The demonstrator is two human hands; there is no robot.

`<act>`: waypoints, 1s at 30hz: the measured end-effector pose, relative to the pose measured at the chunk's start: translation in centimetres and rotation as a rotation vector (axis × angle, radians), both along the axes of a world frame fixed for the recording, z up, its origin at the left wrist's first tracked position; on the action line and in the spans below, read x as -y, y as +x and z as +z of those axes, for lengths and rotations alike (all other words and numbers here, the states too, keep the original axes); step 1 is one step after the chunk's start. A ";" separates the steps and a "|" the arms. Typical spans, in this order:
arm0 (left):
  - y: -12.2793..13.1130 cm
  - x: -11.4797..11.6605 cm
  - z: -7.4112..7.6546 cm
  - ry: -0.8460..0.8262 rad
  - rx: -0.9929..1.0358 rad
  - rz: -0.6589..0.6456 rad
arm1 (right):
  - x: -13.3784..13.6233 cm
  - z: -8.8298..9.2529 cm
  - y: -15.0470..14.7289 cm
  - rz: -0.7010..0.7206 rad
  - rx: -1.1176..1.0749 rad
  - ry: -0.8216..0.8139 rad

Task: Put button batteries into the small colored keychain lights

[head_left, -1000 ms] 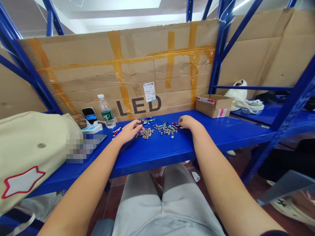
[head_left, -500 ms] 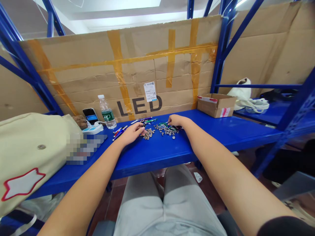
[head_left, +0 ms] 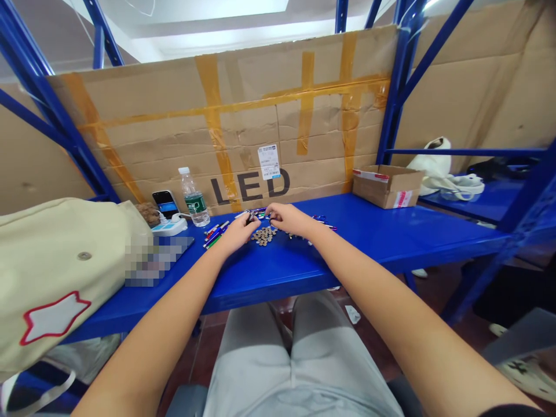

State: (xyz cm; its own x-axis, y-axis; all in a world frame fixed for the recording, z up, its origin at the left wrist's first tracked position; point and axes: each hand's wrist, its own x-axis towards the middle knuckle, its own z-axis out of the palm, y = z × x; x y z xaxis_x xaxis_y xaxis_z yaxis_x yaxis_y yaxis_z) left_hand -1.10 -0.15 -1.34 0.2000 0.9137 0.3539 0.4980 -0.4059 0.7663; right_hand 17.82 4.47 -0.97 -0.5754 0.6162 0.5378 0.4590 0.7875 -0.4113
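Observation:
My left hand is closed, with a small dark thing showing at its fingertips that I cannot identify. Close by on the right, my right hand has its fingers pinched together; what they hold, if anything, is too small to name. Between and below the hands lies a heap of small round metal pieces, brownish and coin-like. Left of my left hand, several pens in blue, red and green lie on the blue table. More pens lie beyond my right wrist, which partly hides other small pieces.
A water bottle, a phone and a white power strip stand at the back left. A cream bag covers the table's left end. An open cardboard box sits back right, before a tall cardboard wall.
My right hand has moved left from the pile of small parts, to beside my left hand. My left hand stays nearly in place. The view has shifted slightly.

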 end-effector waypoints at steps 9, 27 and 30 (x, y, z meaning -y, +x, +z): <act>-0.5 -0.8 -0.6 0.148 -0.277 -0.009 | 0.6 -1.0 -2.1 0.039 0.015 0.143; -0.6 -0.9 -0.1 0.174 -0.308 0.096 | 2.8 -0.5 -1.0 -0.196 0.489 0.245; -0.3 -0.5 0.0 0.155 -0.277 0.074 | 3.3 -0.5 -1.4 -0.267 0.562 0.294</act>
